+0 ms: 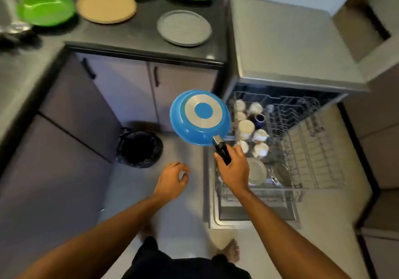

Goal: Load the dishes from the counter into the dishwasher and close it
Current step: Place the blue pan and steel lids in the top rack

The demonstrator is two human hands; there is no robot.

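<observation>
I have the right hand [234, 168] wrapped round the black handle [222, 151] of the blue frying pan [199, 117], fingers and thumb clamped on it. The pan hangs in the air bottom-up, just left of the dishwasher rack [259, 194] and level with its row of cups [246, 126]. The left hand [171, 181] hovers further left of the rack, fingers loosely curled and holding nothing.

The rack is pulled out over the open door [254, 214]. Its left side is crowded with the cups and a steel plate [257, 172]; its right side looks free.

My worries from here:
- The pan's rim sits close to the cups. Swinging it straight across could knock them over or chip one.
- I am holding only the end of the handle, so the pan's weight may twist it in my grip as I lower it.
- Set flat, the pan could cover slots that the plates need. A grey plate [184, 28], a tan plate [106, 6] and several green plates [45, 9] wait on the counter [133, 35], well behind and left of the rack.
</observation>
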